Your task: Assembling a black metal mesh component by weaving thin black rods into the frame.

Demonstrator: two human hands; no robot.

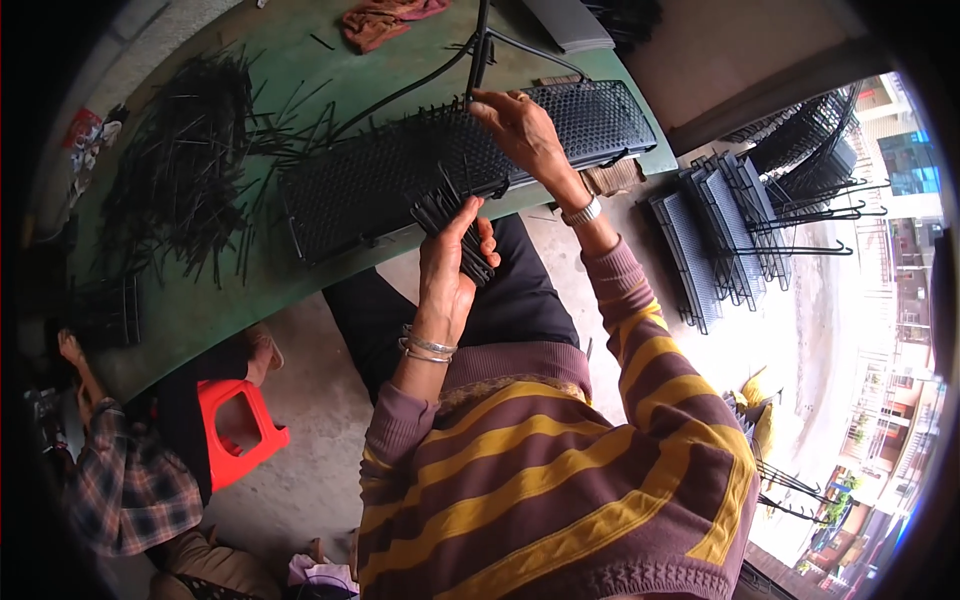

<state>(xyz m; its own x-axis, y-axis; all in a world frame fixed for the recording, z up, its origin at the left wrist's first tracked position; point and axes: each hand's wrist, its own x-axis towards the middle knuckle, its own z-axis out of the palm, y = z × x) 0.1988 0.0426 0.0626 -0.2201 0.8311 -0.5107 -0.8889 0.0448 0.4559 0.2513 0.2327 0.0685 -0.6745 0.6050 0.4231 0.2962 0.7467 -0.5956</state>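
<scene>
My left hand (455, 255) is closed around a bundle of thin black strips (435, 208), which fan out above the thumb. This hand is just in front of the near edge of a long black mesh panel (350, 195) lying across the green table. Many strip ends stand up along the panel's middle. Over the panel's far side, my right hand (520, 130) has its thumb and index finger pinched together beside the foot of a black metal rod frame (480, 50). Whatever lies between those fingertips is too small to tell.
A big heap of loose black strips (185, 150) covers the left of the green table (190, 330). A reddish cloth (390, 20) lies at the back. Stacked black mesh racks (720, 230) stand at right. At lower left, a person in a checked shirt (130, 490) is near a red stool (240, 435).
</scene>
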